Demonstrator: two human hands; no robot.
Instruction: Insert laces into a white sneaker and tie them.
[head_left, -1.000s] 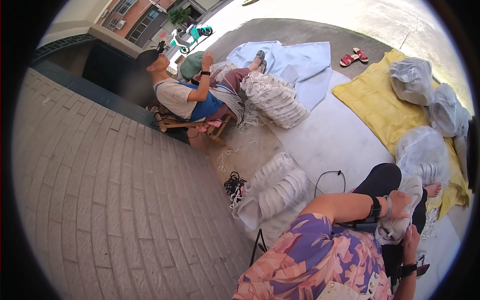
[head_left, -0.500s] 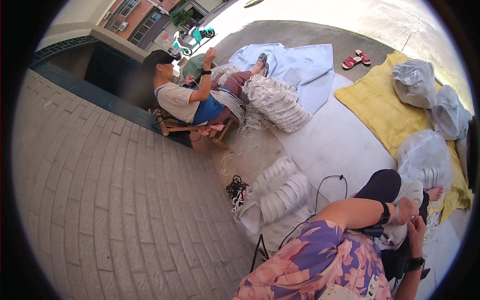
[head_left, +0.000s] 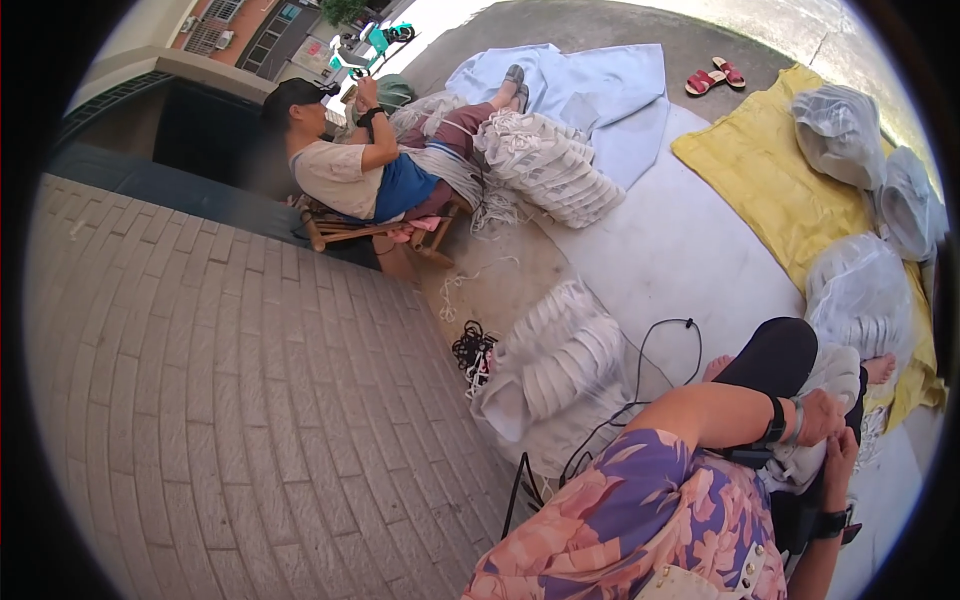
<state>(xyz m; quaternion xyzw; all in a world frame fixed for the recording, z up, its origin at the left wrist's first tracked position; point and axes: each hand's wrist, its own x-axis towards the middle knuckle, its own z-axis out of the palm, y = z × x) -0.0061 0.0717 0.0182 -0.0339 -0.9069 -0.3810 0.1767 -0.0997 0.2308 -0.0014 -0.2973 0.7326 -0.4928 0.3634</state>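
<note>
By a white bundle [head_left: 835,372]
My left hand [head_left: 822,416] and right hand [head_left: 841,460] curl close (tips hidden; I can't tell what's pinched).

Loose purple top [head_left: 610,500] with pink floral print, black trousers [head_left: 770,355], dark wrist straps [head_left: 774,420], pale bangle [head_left: 798,422].

Two hands [head_left: 832,436] at four o'clock, and the white shoes [head_left: 838,372] there overlap too much to count! Round to two and three: three wrapped bundles [head_left: 838,140], one yellow sheet [head_left: 760,165]. Half past one, two red sandals [head_left: 703,83]; at one, a single pale blue sheet [head_left: 630,100] and bundle number four [head_left: 570,180]. Eleven o'clock shows one co-worker [head_left: 335,178], one scooter [head_left: 378,40]. Just off centre, toward four, bundle number five [head_left: 560,365]!
</note>
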